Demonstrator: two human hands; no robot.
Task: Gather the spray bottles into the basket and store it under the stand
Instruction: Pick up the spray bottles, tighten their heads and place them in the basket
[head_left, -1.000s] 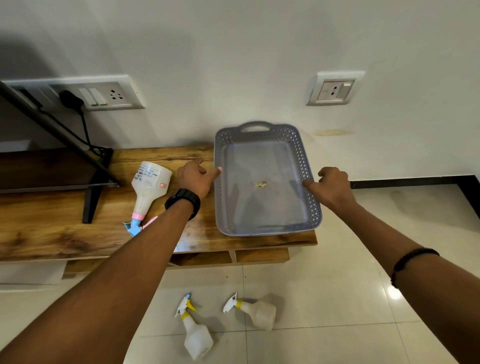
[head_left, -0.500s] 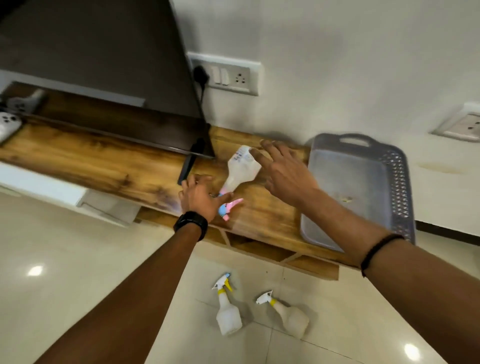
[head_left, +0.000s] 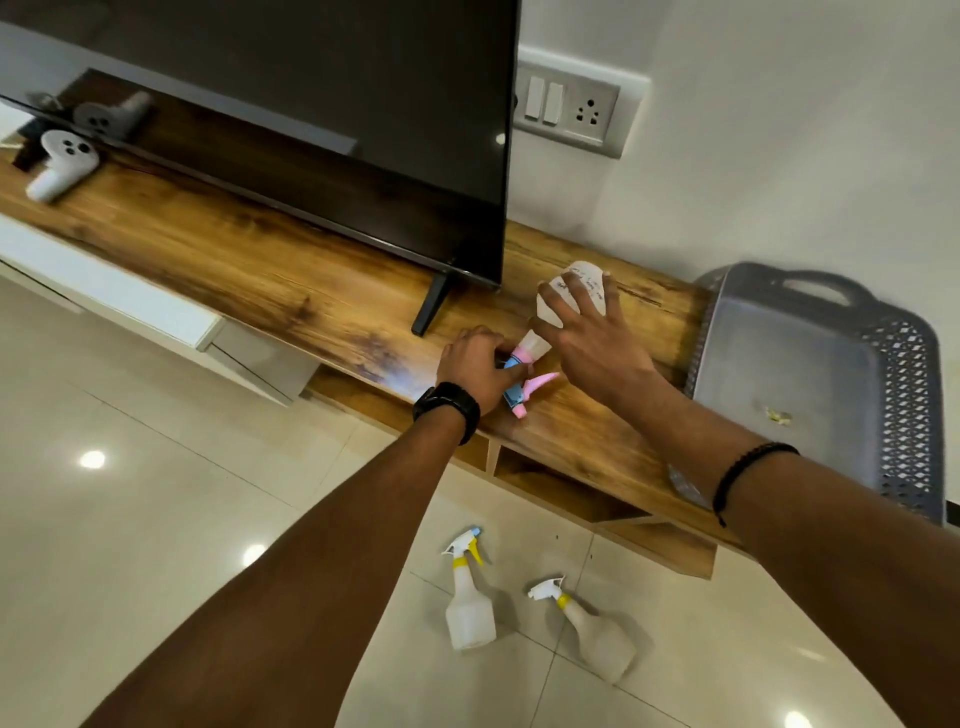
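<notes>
A white spray bottle (head_left: 583, 285) with a pink and blue nozzle lies on its side on the wooden stand (head_left: 291, 301). My left hand (head_left: 478, 366) grips its nozzle end. My right hand (head_left: 589, 332) lies over the bottle's body with fingers spread around it. The grey perforated basket (head_left: 909, 405) sits on the stand's right end, holding only a small scrap. Two more white spray bottles lie on the tiled floor below: one with a yellow and blue nozzle (head_left: 469, 603), and a second bottle (head_left: 592, 631) to its right.
A black TV (head_left: 311, 104) stands on the stand just left of my hands, its foot (head_left: 430, 306) close by. A white controller (head_left: 61, 163) lies at the far left. Open cubbies (head_left: 545, 480) run under the stand top. A wall socket plate (head_left: 569, 109) is behind.
My view swung left from the basket. Both hands left the basket's sides and came down on the lying bottle, the left closing on its nozzle, the right settling over its body.
</notes>
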